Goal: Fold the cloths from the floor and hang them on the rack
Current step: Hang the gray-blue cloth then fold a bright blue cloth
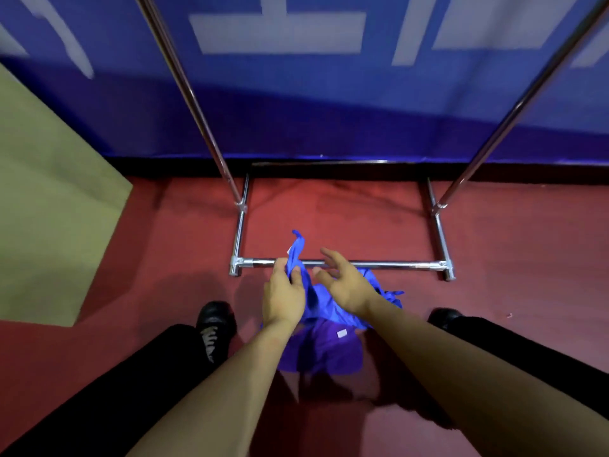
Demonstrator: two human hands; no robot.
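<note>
Two bare forearms reach forward and down from the bottom edge of the view, converging over a heap of cloth on the red floor [494, 258]. Between them, lowest in the heap, lies a purple cloth [324, 352] with a small white tag on its upper side, spread loosely between the person's black shoes. Over its far edge rests a blue cloth [329, 306], crumpled, one end of it drawn upward. The left hand [285, 293] holds that raised end: its fingers and thumb are curled round the fabric, and a twisted tip of blue stands up above the knuckles, crossing in front of the near bottom bar of the rack. The right hand [346, 280] hovers just beside it, palm turned inward toward the left hand, fingers spread and only slightly bent, gripping nothing; whether its palm or wrist brushes the blue fabric beneath cannot be told. Beyond both hands stands the chrome rack [379, 264], its rectangular base flat on the floor and two slanted uprights rising out of the top of the view. Behind the rack hangs a blue banner [296, 110] with pale lettering, blurred. An olive-tan panel [49, 192] fills the left side. Black trouser legs frame the lower corners.
</note>
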